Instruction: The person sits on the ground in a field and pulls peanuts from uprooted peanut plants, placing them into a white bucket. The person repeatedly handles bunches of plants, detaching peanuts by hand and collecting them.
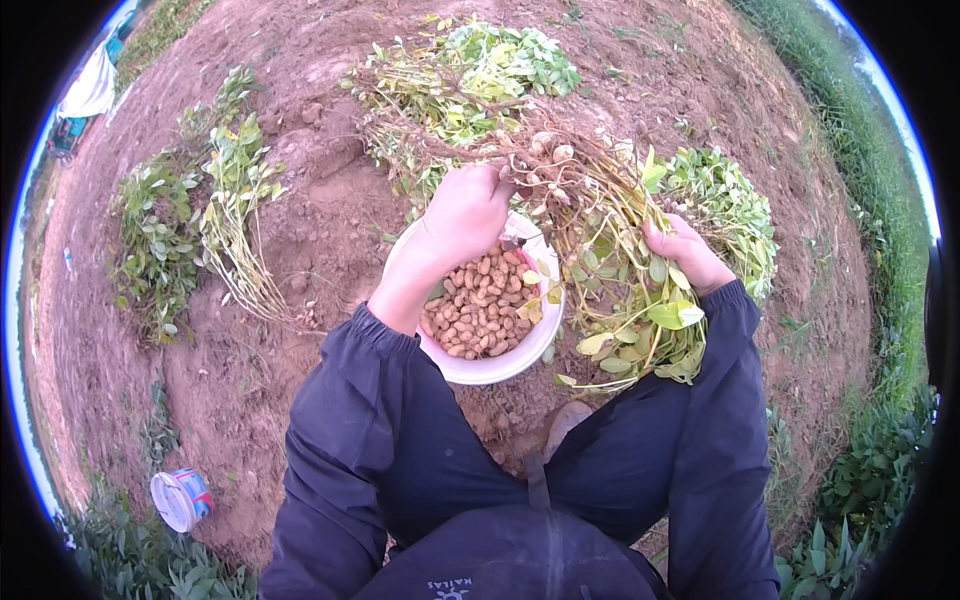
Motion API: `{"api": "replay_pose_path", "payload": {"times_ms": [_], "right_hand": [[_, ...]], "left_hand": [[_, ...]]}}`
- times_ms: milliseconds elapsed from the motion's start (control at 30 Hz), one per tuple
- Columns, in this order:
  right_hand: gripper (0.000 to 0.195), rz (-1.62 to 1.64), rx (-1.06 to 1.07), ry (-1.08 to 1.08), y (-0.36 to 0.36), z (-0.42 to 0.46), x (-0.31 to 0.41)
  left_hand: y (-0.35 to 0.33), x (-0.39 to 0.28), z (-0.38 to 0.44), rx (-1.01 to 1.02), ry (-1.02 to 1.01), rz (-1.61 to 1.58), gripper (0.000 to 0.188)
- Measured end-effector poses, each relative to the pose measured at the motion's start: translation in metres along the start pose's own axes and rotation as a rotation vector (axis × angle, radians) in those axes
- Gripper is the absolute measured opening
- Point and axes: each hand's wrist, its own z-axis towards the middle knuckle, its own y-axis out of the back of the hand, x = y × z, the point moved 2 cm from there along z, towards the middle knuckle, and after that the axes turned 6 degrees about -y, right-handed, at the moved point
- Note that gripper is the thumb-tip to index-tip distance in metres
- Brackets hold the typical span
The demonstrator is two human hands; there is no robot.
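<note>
My right hand [686, 251] grips the stems of an uprooted peanut plant [611, 169]. Its leaves droop towards my knee, while its roots and pods point away to the upper left. At the root end, my left hand [465, 214] has thumb and fingers pinched on what looks like a peanut pod [505, 172], partly covered by the fingers. Below that hand stands a white bucket [491, 373] with a pinkish inside. Many loose peanuts [484, 307] lie in it, with a few yellowed leaves [531, 309] at its right side.
More peanut plants lie on bare soil ahead [510, 60], at the right [727, 199] and at the left [161, 232]. A second white bucket [180, 500] is tipped over at the lower left. A vehicle with a white cover [88, 86] stands far left; grass [877, 172] borders the right.
</note>
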Motion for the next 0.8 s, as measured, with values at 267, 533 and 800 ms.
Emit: {"api": "replay_pose_path", "payload": {"times_ms": [267, 533, 800], "right_hand": [[0.058, 0.106, -0.034, 0.016, 0.014, 0.006, -0.014], [0.041, 0.478, 0.204, -0.079, 0.019, -0.001, -0.015], [0.046, 0.312, 0.239, -0.003, 0.014, 0.003, -0.012]], "left_hand": [[-0.009, 0.001, 0.0, -0.044, 0.059, -0.188, 0.033], [-0.006, 0.005, 0.001, 0.075, 0.115, -0.702, 0.027], [-0.005, -0.022, -0.005, 0.07, 0.132, -0.853, 0.046]]}}
